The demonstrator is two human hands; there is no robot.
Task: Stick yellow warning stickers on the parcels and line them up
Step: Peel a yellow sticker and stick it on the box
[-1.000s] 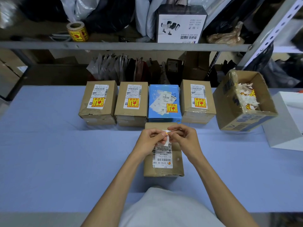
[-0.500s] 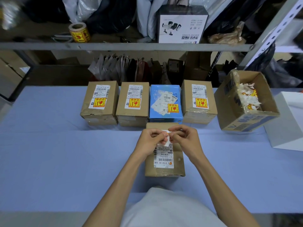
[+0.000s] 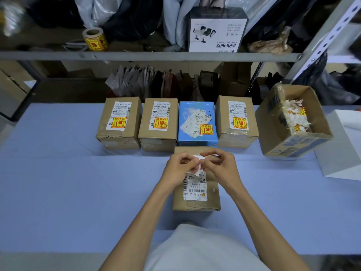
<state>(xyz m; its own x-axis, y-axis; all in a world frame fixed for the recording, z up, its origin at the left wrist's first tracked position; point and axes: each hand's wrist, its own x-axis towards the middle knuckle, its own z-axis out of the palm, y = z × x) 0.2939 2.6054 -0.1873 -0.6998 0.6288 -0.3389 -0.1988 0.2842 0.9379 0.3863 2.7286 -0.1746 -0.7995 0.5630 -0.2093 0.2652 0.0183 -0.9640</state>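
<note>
Both hands are up over the near parcel (image 3: pixel 196 204), which lies flat on the blue surface (image 3: pixel 58 182) right in front of the person, its shipping label showing just below the fingers; the left hand (image 3: pixel 180 167) and right hand (image 3: pixel 220 167) are curled in close together, fingertips nearly touching, both pinching one small sticker (image 3: pixel 197 169) between them; only its white side shows, so I can't tell if it's off the backing; it hangs just above the far half of that parcel, not stuck down. Behind it, touching its far edge, is the row of four parcels (image 3: pixel 159 142), three brown and one blue parcel (image 3: pixel 197 140), each already wearing a yellow warning label (image 3: pixel 119 122). An open carton (image 3: pixel 273 133) of paper scraps sits to the right; a sticker roll (image 3: pixel 94 39) is up on the shelf. Compared with a second ago, basically nothing has moved; same pinch, same spot, parcel hasn't budged.
</note>
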